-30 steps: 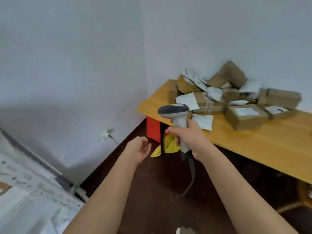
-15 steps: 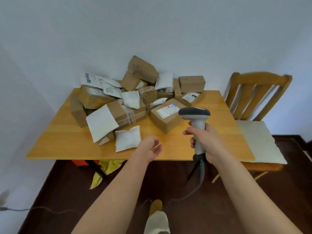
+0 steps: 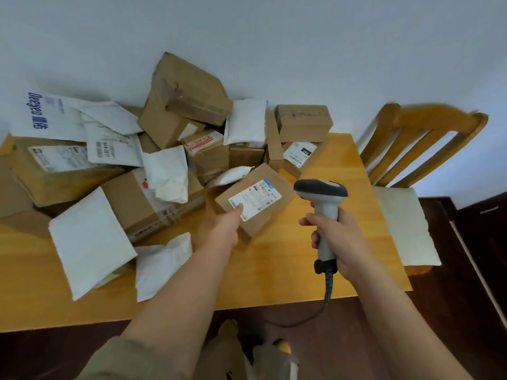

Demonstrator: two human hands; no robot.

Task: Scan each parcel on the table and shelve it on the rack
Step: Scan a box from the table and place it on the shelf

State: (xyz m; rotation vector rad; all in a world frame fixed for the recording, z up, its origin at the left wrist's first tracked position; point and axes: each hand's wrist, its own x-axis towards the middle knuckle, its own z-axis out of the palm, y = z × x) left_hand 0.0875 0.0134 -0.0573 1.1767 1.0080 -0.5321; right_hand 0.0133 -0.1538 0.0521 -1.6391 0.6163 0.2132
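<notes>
On the wooden desk (image 3: 274, 275), a small cardboard parcel (image 3: 253, 200) lies at the near edge of the heap, label up. Left hand (image 3: 226, 224) reaches onto it, thumb touching the label; whether its other fingers are spread or curled cannot be told. Right hand (image 3: 338, 237) has its fingers wrapped round the barcode scanner (image 3: 322, 207), upright just right of the parcel.

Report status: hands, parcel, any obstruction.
Right hand grips scanner. Left hand on small labelled box, grip unclear. White mailer overlaps its far corner.
</notes>
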